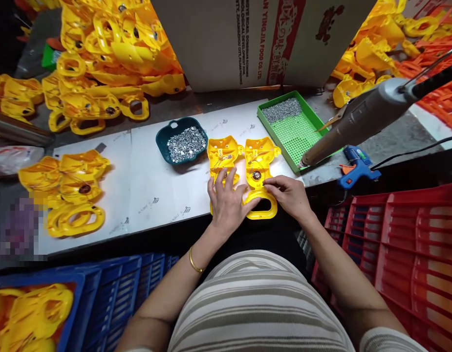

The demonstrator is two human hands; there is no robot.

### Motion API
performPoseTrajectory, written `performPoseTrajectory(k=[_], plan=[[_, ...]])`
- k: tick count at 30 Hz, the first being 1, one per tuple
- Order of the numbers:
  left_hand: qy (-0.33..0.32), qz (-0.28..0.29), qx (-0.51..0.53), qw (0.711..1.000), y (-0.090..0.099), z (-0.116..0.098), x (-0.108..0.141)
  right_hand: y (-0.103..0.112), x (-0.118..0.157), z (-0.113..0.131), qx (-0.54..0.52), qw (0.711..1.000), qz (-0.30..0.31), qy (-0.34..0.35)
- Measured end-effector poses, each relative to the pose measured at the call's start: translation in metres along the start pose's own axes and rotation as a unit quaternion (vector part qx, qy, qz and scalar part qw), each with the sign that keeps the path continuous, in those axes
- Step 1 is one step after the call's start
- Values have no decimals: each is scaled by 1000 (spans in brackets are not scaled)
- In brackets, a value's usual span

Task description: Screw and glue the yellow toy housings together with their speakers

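Observation:
Two yellow plastic housing halves lie side by side, open faces up, at the front edge of the white board. Over the left housing half (223,149) rests my left hand (227,203), fingers spread, its thumb reaching to the handle of the other one. My right hand (287,193) pinches at the right side of the right housing half (258,154), just above its handle loop. Whatever is between those fingertips is too small to make out. A round metal-centred part and thin wires sit inside the right half.
Behind stand a dark green tray (161,139) of small metal parts and a green basket (297,129) of screws. A power screwdriver (361,117) hangs at right above a blue glue gun (357,166). Yellow housings (75,181) lie left. Red crate (387,244) and blue crate (112,298) flank me.

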State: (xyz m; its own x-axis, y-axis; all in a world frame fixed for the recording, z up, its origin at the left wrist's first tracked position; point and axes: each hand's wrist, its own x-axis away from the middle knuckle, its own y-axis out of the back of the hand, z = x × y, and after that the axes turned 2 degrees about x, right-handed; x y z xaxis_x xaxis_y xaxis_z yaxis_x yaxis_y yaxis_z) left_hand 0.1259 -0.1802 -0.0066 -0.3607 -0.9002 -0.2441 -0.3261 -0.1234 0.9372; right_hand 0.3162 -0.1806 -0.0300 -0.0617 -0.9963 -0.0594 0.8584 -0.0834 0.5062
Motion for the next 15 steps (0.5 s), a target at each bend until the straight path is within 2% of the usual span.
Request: performPoseTrajectory(k=[4,9,15], plan=[[9,29,1,1000,-5,-1,3,-4,-6,7,88,995,19,43],[8,31,20,999,-8,-1,5,-6,-4,8,160,986,30,42],[1,7,48,999,-12,-2,7,-18,5,9,273,960,-11,67]])
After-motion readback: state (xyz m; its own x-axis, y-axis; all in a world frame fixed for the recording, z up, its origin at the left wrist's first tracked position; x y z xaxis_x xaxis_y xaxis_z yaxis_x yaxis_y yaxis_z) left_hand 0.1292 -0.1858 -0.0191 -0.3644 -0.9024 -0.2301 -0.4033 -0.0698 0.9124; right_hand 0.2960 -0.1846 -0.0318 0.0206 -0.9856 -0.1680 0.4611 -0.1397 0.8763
